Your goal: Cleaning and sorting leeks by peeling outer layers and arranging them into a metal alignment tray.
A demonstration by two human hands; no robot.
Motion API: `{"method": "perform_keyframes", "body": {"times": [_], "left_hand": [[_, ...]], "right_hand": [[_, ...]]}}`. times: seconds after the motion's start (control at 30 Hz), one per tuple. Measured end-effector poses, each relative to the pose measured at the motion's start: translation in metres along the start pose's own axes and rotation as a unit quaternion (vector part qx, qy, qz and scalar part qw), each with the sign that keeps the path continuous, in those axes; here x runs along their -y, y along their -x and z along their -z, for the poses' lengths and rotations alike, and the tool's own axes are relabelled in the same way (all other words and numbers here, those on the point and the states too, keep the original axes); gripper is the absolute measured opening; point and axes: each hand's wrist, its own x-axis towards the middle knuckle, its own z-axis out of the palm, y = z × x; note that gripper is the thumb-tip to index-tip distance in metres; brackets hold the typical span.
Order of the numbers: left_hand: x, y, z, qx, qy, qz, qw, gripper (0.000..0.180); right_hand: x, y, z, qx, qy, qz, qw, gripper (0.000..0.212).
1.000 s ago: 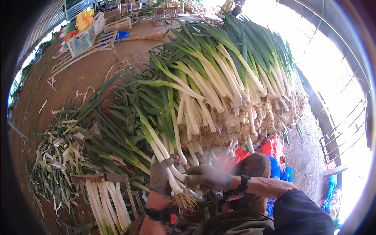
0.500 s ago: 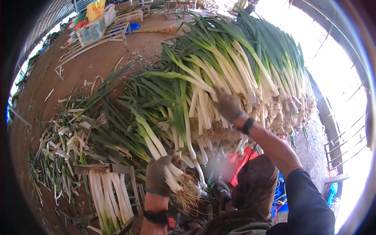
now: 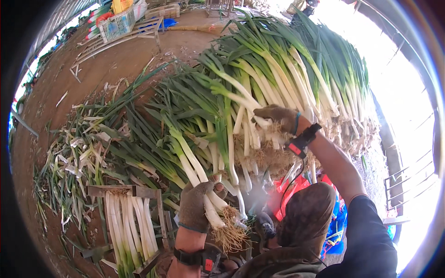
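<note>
My left hand (image 3: 197, 206), in a brown work glove, is wrapped round the white shanks of two or so leeks (image 3: 187, 164). Their stringy roots (image 3: 230, 235) hang below the fist, and their green tops lean on the pile. Higher up and to the right, my gloved right hand (image 3: 277, 116) has its fingers closed on the white end of another leek (image 3: 237, 96) at the edge of the big leek heap (image 3: 282, 74). Roots show just under this hand. Its fingertips are partly hidden.
A metal frame (image 3: 123, 190) at lower left holds several trimmed leeks (image 3: 127, 229). Peeled leaves and scraps (image 3: 76, 162) lie left of the heap. Red plastic (image 3: 283, 194) is near my knee (image 3: 308, 211). A crate (image 3: 117, 28) sits on a low rack (image 3: 118, 41) at far left.
My right hand has gone from reaching over the heap, blurred, to closing on a leek and turning its wrist. The left hand keeps its leeks, while the view has shifted slightly.
</note>
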Motion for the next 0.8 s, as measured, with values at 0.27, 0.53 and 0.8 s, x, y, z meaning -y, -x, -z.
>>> {"method": "perform_keyframes", "body": {"times": [0.27, 0.53, 0.8], "left_hand": [[0.006, -0.001, -0.009, 0.037, 0.003, 0.008, 0.999, 0.03], [0.002, 0.003, 0.012, 0.001, -0.016, 0.004, 1.0, 0.029], [0.014, 0.011, -0.003, 0.035, -0.005, 0.014, 0.999, 0.028]], "right_hand": [[0.005, 0.018, -0.066, 0.084, -0.322, -0.428, 0.84, 0.044], [0.029, 0.008, -0.056, -0.013, 0.359, -0.256, 0.897, 0.034], [-0.056, 0.052, 0.016, 0.012, 0.357, -0.381, 0.853, 0.038]]}}
